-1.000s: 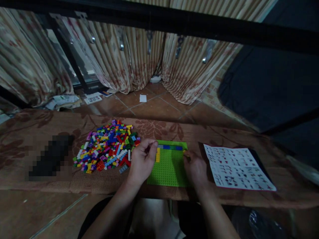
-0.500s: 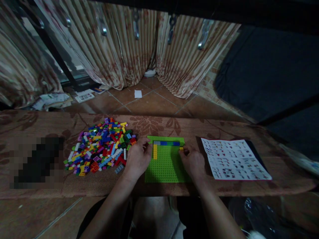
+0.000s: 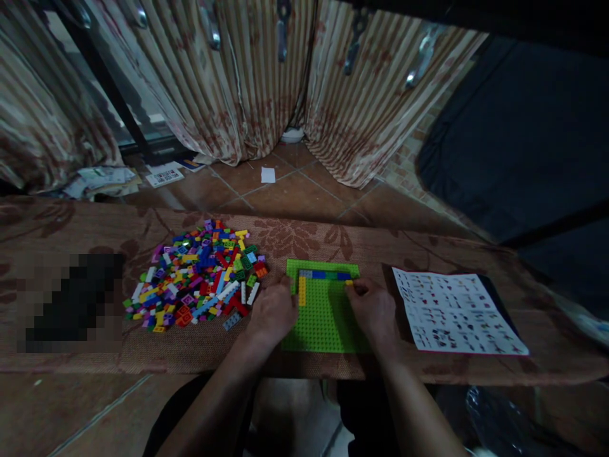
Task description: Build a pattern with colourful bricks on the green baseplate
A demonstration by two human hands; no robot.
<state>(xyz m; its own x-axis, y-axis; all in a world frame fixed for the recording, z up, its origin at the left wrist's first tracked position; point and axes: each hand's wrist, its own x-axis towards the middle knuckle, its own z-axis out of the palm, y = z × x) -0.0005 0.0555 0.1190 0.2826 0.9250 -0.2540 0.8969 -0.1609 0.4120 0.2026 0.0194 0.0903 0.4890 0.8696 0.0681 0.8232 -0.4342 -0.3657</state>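
A green studded baseplate (image 3: pixel 323 327) lies in front of me. Along its far side runs a row of blue, grey and green bricks (image 3: pixel 318 275), and a yellow brick strip (image 3: pixel 302 292) comes down from the row's left end. My left hand (image 3: pixel 275 310) is closed at the plate's left edge, its fingertips partly hidden. In the pinched fingers of my right hand (image 3: pixel 375 308) is a small yellow brick (image 3: pixel 349 283), mostly covered, right by the row's right end. Whether it is pressed onto the studs I cannot tell.
Left of the plate spreads a heap of loose coloured bricks (image 3: pixel 200 273). A printed picture sheet (image 3: pixel 459 311) lies to the right on a dark backing. Farther left is a blurred-out dark object (image 3: pixel 71 304). A patterned brown cloth (image 3: pixel 285 235) covers the narrow table.
The view has shifted slightly. My right hand has brought the yellow brick closer to the row's right end. My left hand has come a little nearer to me along the plate's left edge.
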